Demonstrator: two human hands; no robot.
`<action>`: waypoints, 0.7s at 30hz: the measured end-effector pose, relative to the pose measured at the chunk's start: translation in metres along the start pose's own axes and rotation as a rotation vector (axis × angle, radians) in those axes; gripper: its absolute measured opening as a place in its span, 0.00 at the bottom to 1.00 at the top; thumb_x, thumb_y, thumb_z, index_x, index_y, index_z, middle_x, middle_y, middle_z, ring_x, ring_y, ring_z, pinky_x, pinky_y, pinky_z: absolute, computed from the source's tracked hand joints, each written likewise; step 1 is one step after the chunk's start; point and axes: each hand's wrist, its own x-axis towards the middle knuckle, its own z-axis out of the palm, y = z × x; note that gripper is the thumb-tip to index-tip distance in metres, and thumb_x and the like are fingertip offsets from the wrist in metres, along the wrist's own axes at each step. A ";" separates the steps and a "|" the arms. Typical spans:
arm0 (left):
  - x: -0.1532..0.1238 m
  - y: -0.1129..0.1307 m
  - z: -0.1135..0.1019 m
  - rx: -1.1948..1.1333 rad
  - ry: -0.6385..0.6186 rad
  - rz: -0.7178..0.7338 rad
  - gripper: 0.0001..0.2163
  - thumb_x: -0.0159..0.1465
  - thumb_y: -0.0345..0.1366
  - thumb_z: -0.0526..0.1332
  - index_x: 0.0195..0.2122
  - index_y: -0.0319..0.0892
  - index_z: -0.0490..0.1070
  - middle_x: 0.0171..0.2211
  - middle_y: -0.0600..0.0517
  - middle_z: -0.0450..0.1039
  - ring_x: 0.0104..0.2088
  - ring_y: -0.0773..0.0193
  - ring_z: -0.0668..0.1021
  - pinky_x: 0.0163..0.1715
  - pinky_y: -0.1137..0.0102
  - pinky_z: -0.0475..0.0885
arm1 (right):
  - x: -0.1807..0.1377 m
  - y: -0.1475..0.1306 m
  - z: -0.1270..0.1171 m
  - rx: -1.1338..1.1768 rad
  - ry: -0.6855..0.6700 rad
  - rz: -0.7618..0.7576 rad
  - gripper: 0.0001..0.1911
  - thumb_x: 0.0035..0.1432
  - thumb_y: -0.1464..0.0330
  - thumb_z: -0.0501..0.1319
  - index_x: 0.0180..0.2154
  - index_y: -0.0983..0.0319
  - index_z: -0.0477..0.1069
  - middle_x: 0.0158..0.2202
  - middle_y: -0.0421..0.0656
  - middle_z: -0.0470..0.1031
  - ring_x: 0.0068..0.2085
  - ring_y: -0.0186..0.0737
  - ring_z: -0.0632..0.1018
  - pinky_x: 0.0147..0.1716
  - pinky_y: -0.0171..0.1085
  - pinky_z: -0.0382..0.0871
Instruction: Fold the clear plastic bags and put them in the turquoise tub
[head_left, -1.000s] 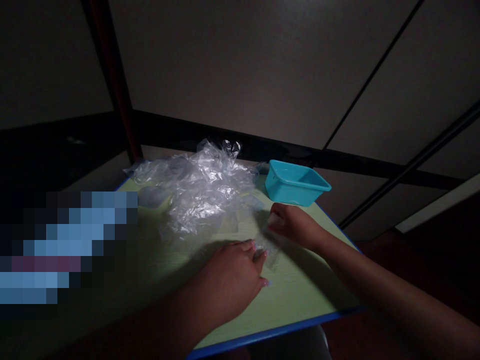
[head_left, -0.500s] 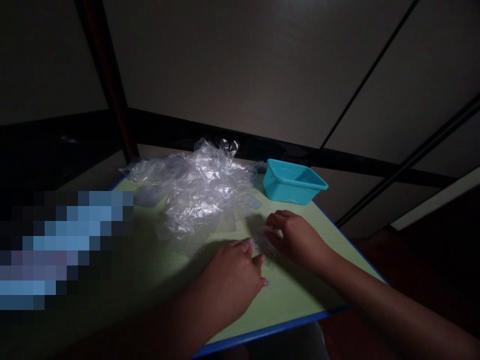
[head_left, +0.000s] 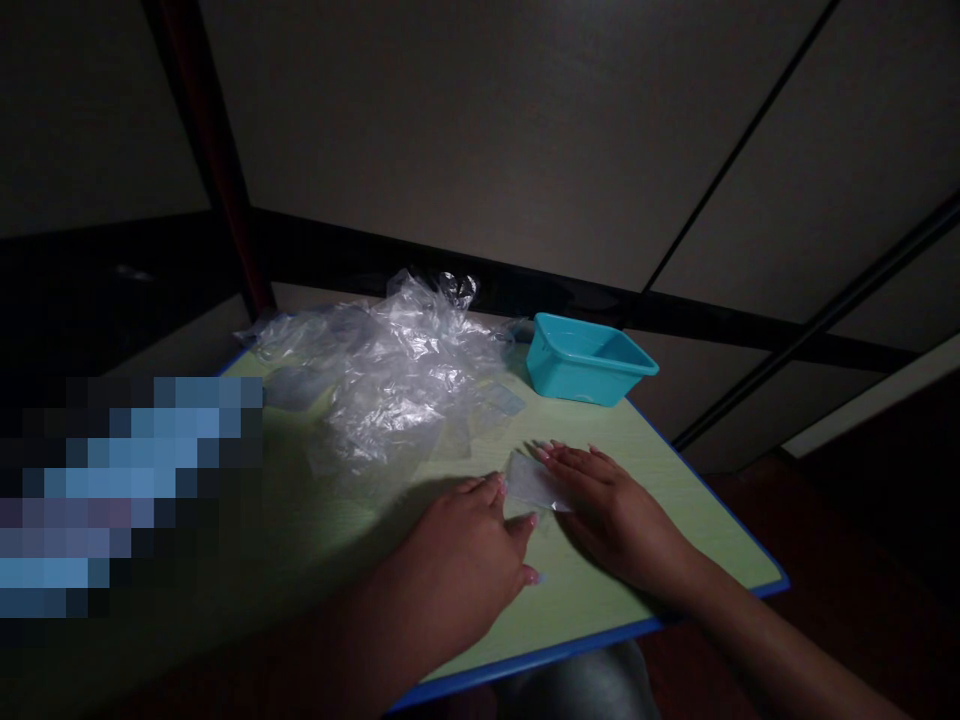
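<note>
A small clear plastic bag [head_left: 534, 482] lies flat on the table between my two hands. My right hand [head_left: 619, 515] is spread over its right end, fingers stretched out and palm down. My left hand [head_left: 469, 550] rests at the bag's left edge, fingertips touching it, with thumb and fingers apart. Beyond them, a loose heap of crumpled clear plastic bags [head_left: 405, 370] covers the far left part of the table. Part of the small bag is hidden under my right hand.
A turquoise plastic basin [head_left: 589, 375] stands at the far right of the pale green table [head_left: 517, 635], which has a blue edge. Behind it rises a panelled wall [head_left: 465, 140]. A blurred-out pale blue patch [head_left: 150, 450] covers the left side.
My right hand has gone from bent fingers above the plastic to lying flat over it. The small bag, crumpled before, is now smoothed out. My left hand has barely moved.
</note>
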 end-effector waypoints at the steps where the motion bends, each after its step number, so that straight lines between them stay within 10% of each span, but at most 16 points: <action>1: 0.000 0.000 0.000 0.004 0.000 -0.001 0.20 0.61 0.47 0.60 0.52 0.42 0.71 0.48 0.38 0.73 0.52 0.46 0.72 0.49 0.56 0.68 | 0.000 0.002 0.001 0.006 0.028 -0.031 0.27 0.57 0.73 0.55 0.59 0.58 0.59 0.59 0.49 0.63 0.59 0.45 0.65 0.57 0.52 0.56; 21: 0.003 0.004 0.002 -0.073 -0.033 -0.097 0.22 0.59 0.47 0.63 0.52 0.43 0.70 0.53 0.36 0.68 0.56 0.47 0.67 0.52 0.56 0.66 | 0.003 -0.005 0.004 -0.084 0.138 -0.240 0.22 0.59 0.72 0.55 0.56 0.61 0.63 0.56 0.51 0.67 0.57 0.45 0.68 0.56 0.52 0.58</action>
